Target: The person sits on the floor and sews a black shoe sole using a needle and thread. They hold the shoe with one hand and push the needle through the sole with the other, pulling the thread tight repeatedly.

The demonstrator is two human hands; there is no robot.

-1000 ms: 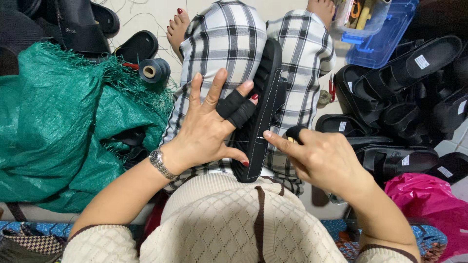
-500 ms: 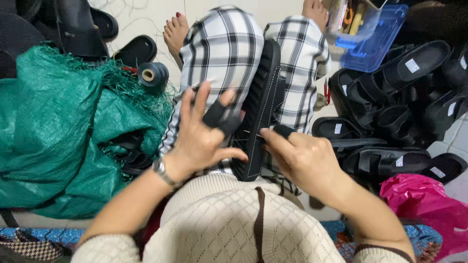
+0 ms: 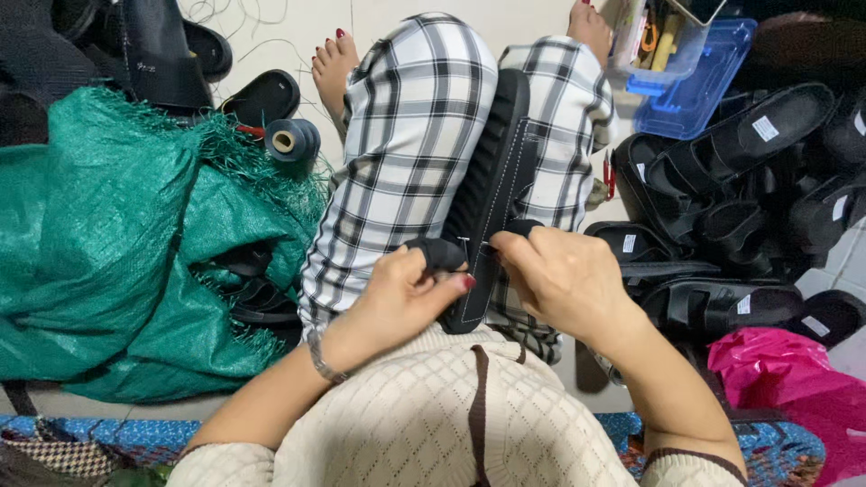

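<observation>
While it lies along the lap between 2 legs in checked trousers (image 3: 406, 144), the black sandal (image 3: 492, 189) stands on its edge, ribbed sole turned to the left and a smooth upper with a line of pale stitching turned to the right. Its heel end points toward the person's cream knitted sweater (image 3: 433, 424), its toe end toward the bare feet.

At the near end of the sandal, the left hand (image 3: 397, 293) curls with its grip pressed together, a black cover on 1 finger set against the sole edge and the thumb with its red nail touching the black material. A metal bracelet sits at that wrist. Opposite it, the right hand (image 3: 564, 280) bends in from the other side, a black-covered fingertip against the upper, its grip pinching close to the stitching; whether a needle is held there I cannot tell.

Around the person, the pale floor (image 3: 397, 18) carries a green woven sack (image 3: 108, 234) with black sandals inside its mouth, a dark blue thread spool (image 3: 291, 140) just beside it, a heap of black sandals (image 3: 731, 216) on the right, a blue plastic tray (image 3: 690, 86), and a pink plastic bag (image 3: 785, 379).
</observation>
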